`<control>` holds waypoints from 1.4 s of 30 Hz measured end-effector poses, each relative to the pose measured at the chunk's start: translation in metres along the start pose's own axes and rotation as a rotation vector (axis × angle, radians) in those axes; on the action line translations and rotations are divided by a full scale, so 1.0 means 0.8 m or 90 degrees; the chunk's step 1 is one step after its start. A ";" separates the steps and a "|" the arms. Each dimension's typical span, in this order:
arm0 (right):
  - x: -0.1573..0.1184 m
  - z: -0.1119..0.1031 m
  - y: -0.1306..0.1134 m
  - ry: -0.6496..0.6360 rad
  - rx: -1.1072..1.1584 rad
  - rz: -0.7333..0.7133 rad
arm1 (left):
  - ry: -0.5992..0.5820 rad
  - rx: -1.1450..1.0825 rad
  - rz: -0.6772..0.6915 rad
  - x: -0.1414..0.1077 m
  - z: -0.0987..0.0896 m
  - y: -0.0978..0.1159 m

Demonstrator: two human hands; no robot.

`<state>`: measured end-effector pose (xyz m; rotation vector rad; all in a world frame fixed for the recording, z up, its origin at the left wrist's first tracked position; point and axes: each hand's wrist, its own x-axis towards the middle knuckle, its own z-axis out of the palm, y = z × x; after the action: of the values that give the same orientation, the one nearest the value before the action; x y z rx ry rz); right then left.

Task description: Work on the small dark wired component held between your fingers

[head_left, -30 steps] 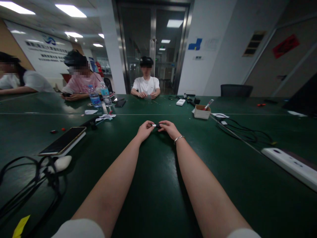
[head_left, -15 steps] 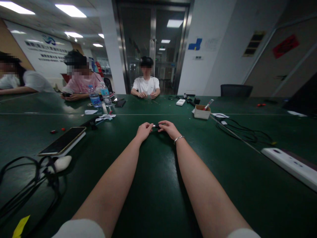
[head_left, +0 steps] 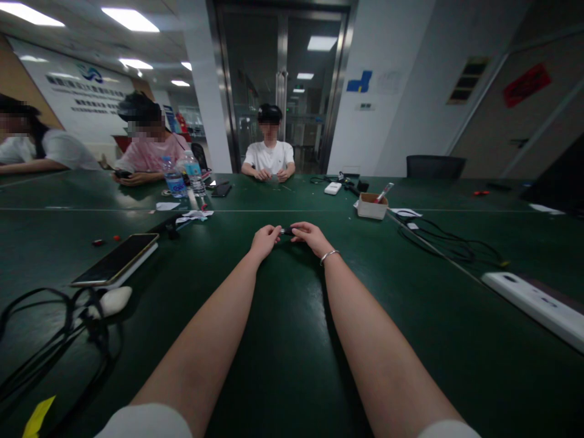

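A small dark object with a silvery end (head_left: pixel 287 231) spans the gap between my two hands, just above or on the green table (head_left: pixel 283 365). My left hand (head_left: pixel 265 242) pinches its silvery left end between thumb and fingertips. On the other side, my right hand (head_left: pixel 312 237), with a silver bangle at the wrist, has its thumb and fingers closed on the dark right end. The object is too small to make out exactly, and the fingers partly cover it.
To the left lie a phone (head_left: pixel 118 260) on a white box, a white mouse (head_left: pixel 115 302) and black cables. A small box (head_left: pixel 372 207) and a white power strip (head_left: pixel 538 304) are at the right. Bottles (head_left: pixel 194 173) stand further back; three people sit around the table.
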<state>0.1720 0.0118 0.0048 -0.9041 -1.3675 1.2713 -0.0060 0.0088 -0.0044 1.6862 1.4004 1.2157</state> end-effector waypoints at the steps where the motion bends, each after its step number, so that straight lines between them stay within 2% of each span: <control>1: 0.000 0.000 0.000 0.002 0.001 0.000 | -0.003 0.001 0.001 0.001 0.000 -0.001; 9: 0.001 -0.001 0.002 0.004 0.003 0.000 | -0.021 0.004 0.004 0.002 -0.001 -0.002; 23: 0.001 -0.004 0.002 -0.017 -0.002 -0.007 | -0.028 0.064 0.007 -0.010 -0.008 0.015; 42: 0.008 -0.002 0.006 0.011 -0.027 0.006 | -0.009 -0.060 0.031 0.002 0.004 -0.003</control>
<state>0.1717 0.0188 0.0010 -0.9503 -1.3830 1.2429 -0.0042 0.0112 -0.0074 1.6686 1.2799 1.2746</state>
